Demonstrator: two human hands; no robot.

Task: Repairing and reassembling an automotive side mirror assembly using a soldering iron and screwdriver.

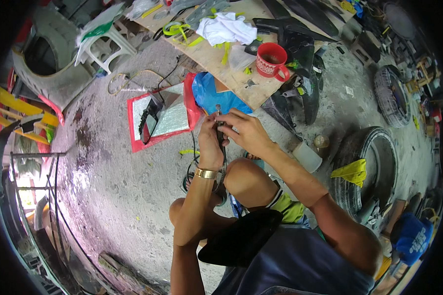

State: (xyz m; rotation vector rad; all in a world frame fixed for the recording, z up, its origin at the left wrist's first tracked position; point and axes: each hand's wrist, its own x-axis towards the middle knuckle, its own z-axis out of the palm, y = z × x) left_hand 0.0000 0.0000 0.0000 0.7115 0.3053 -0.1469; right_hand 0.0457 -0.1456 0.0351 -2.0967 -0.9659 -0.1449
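Observation:
My left hand [211, 140] is closed around a small metal fitting [218, 109] with a dark, ribbed hose hanging below it, between my knees. My right hand [246, 130] is pinched on the same piece, its fingers partly hiding it. Just beyond my hands lie a blue plastic sheet [206, 93] and, to the left, a red-bordered silvery sheet [174, 110] with a black device [150, 120] on it.
A plywood board [221, 69] bears a red mug [270, 60], white cloth [226, 29] and dark panels. Tires [347, 152] and a translucent container [307, 155] sit right. A white stool [106, 46], large pale panel [59, 78] and metal frame [37, 155] stand left.

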